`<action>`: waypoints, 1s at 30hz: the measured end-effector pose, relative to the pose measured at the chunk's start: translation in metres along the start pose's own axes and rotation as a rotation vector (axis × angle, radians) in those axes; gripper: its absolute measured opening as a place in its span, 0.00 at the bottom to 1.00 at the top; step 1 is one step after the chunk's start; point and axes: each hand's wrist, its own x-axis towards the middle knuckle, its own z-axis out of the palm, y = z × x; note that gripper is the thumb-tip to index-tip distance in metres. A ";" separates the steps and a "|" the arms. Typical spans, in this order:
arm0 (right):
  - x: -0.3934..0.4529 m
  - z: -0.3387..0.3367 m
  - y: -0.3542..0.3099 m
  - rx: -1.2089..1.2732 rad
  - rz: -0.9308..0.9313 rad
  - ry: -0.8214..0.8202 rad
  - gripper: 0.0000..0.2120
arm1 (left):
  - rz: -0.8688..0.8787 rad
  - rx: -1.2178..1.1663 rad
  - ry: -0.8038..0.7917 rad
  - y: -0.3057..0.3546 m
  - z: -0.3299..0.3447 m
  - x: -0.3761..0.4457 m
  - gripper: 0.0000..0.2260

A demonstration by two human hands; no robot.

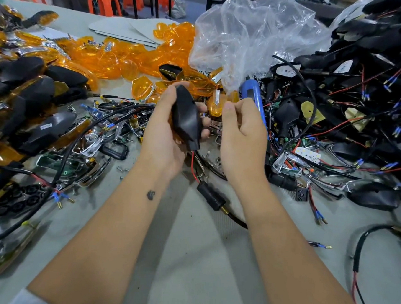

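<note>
The black indicator housing (pixel 186 117) is held above mid-tabletop (pixel 199 258), its long axis running far to near with the wire stem nearest me. My left hand (pixel 165 135) has its grip clamped round it. My right hand (pixel 243 136), just to the right, grips a blue-handled tool (pixel 252 93), so that tool must travel left.

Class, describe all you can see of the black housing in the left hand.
The black housing is a matte, plastic-looking shell, faceted, tapering to a narrow stem at its lower end, where a red wire comes out. The left hand holds it nearly upright, fingers curled behind it, thumb near its top.
</note>
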 end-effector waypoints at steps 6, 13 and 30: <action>0.004 -0.004 0.007 -0.729 -0.164 -0.186 0.12 | -0.152 -0.150 -0.223 0.010 0.002 -0.002 0.17; 0.004 -0.003 -0.005 -0.454 -0.098 -0.285 0.11 | -0.212 -0.151 -0.339 0.011 0.001 -0.002 0.22; -0.007 0.004 -0.024 0.497 0.233 -0.280 0.08 | -0.138 0.139 -0.074 -0.002 0.009 -0.008 0.22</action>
